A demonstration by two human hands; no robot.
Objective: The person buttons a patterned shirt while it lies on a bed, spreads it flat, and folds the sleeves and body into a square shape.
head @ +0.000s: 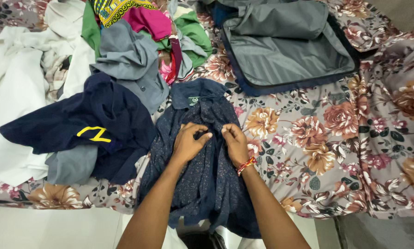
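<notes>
A dark blue speckled shirt (202, 184) lies flat on the floral bedsheet (336, 152), collar pointing away from me. My left hand (188, 140) and my right hand (235, 143) rest side by side on the shirt's chest, fingers pinching the fabric along its front placket. A red and yellow thread band circles my right wrist. The shirt's lower hem hangs over the bed's near edge.
A heap of clothes sits to the left: a navy garment with a yellow mark (87, 124), a grey shirt (131, 60), white cloth (13, 78), green and pink pieces (170, 23). An open grey-lined suitcase (285, 46) lies at the back right.
</notes>
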